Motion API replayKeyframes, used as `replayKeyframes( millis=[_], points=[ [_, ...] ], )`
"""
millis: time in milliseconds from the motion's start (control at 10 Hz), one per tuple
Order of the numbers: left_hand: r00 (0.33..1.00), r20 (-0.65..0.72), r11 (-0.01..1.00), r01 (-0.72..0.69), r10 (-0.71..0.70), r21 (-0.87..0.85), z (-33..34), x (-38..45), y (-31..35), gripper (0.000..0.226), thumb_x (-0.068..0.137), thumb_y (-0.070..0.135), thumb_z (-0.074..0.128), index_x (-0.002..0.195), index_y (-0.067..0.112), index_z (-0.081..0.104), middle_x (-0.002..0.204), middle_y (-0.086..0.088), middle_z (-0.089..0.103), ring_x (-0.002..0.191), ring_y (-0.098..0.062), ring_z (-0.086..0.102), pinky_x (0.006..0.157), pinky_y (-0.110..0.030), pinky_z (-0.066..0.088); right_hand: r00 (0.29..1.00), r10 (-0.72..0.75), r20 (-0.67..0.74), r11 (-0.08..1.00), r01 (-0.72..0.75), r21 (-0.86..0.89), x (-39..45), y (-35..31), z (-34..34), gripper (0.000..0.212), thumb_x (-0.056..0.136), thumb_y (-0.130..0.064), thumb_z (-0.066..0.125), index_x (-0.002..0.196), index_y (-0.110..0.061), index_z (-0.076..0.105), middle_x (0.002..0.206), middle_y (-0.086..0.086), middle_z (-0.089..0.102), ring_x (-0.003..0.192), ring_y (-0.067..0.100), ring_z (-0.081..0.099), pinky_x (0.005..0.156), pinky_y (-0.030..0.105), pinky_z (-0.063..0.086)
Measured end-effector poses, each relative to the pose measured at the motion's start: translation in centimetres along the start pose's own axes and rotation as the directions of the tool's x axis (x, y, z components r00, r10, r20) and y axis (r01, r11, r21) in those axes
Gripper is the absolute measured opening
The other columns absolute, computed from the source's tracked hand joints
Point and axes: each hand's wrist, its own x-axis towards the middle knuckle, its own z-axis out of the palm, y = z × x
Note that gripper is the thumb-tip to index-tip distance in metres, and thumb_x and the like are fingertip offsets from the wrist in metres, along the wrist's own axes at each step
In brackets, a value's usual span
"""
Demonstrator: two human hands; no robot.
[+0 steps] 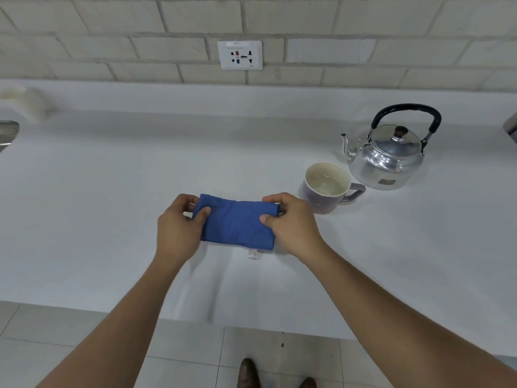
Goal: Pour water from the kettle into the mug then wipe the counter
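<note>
A folded blue cloth (236, 224) is held just above the white counter (112, 191), with a small white label hanging from its lower edge. My left hand (179, 228) pinches its left end and my right hand (291, 222) grips its right end. To the right of my right hand stands a purple mug (327, 189) with water in it, its handle pointing right. Behind the mug sits a shiny metal kettle (389, 158) with a black handle, lid on, spout pointing left.
A brick-pattern wall with a white power socket (240, 55) runs behind the counter. A white object (25, 102) and a metal edge (8, 131) sit at the far left. The counter's front edge is near my body, with tiled floor and my shoes below.
</note>
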Motion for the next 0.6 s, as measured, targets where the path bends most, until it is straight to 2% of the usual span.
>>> replayKeyframes(
  millis=[100, 200, 300, 400, 500, 600],
  points=[
    [0.999, -0.015, 0.997, 0.037, -0.036, 0.068, -1.5, 1.1, -1.9, 0.012, 0.094, 0.027, 0.073, 0.103, 0.024, 0.066, 0.094, 0.013, 0.068, 0.073, -0.007, 0.065, 0.06, -0.021, 0.044, 0.999, -0.016, 0.036, 0.998, 0.018, -0.064, 1.1, -0.3, 2.2, 0.036, 0.083, -0.015, 0.077, 0.117, -0.024, 0.069, 0.106, -0.005, 0.068, 0.09, 0.009, 0.065, 0.071, 0.016, 0.052],
    [0.998, -0.001, 0.989, 0.062, -0.063, 0.137, -2.5, 1.9, -3.3, 0.014, 0.094, 0.029, 0.073, 0.104, 0.024, 0.064, 0.098, 0.008, 0.068, 0.072, -0.005, 0.062, 0.06, -0.02, 0.042, 0.998, -0.035, 0.057, 0.988, 0.044, -0.151, 1.8, -0.2, 4.0, 0.034, 0.083, -0.016, 0.077, 0.115, -0.022, 0.068, 0.098, -0.007, 0.065, 0.079, 0.004, 0.06, 0.061, 0.009, 0.043],
    [0.997, 0.015, 0.976, 0.066, -0.071, 0.209, -3.0, 2.4, -4.3, 0.016, 0.094, 0.03, 0.073, 0.104, 0.025, 0.062, 0.099, 0.006, 0.067, 0.073, -0.002, 0.06, 0.059, -0.018, 0.04, 0.997, -0.047, 0.063, 0.977, 0.059, -0.206, 2.2, 0.1, 5.1, 0.032, 0.084, -0.01, 0.075, 0.112, -0.022, 0.067, 0.091, -0.004, 0.062, 0.072, 0.006, 0.058, 0.052, 0.005, 0.044],
    [0.998, 0.03, 0.965, 0.042, -0.052, 0.258, -3.1, 2.6, -4.9, 0.019, 0.094, 0.028, 0.074, 0.108, 0.019, 0.065, 0.097, 0.004, 0.068, 0.072, -0.009, 0.061, 0.06, -0.021, 0.042, 0.986, -0.135, 0.096, 0.935, 0.159, -0.318, 2.1, 0.8, 5.7, 0.029, 0.084, -0.004, 0.069, 0.106, -0.023, 0.068, 0.09, 0.003, 0.061, 0.075, 0.016, 0.058, 0.058, 0.011, 0.045],
    [0.998, 0.055, 0.947, -0.003, -0.015, 0.322, -2.9, 2.5, -5.3, 0.026, 0.093, 0.026, 0.075, 0.114, 0.013, 0.065, 0.099, -0.003, 0.069, 0.083, -0.026, 0.065, 0.072, -0.033, 0.049, 0.976, -0.184, 0.117, 0.863, 0.217, -0.457, 1.9, 1.7, 6.1, 0.017, 0.089, -0.012, 0.068, 0.104, -0.02, 0.069, 0.099, 0.0, 0.051, 0.08, 0.018, 0.057, 0.065, 0.016, 0.046],
    [1.0, 0.004, 0.946, -0.008, 0.006, 0.325, -3.1, 2.5, -5.1, 0.042, 0.09, 0.029, 0.079, 0.123, 0.015, 0.06, 0.103, -0.002, 0.063, 0.085, -0.024, 0.062, 0.073, -0.036, 0.049, 0.982, -0.17, 0.084, 0.829, 0.188, -0.527, 1.6, 1.8, 5.9, 0.023, 0.091, -0.028, 0.068, 0.114, -0.021, 0.069, 0.109, 0.001, 0.044, 0.085, 0.021, 0.059, 0.076, 0.033, 0.056]
  ],
)
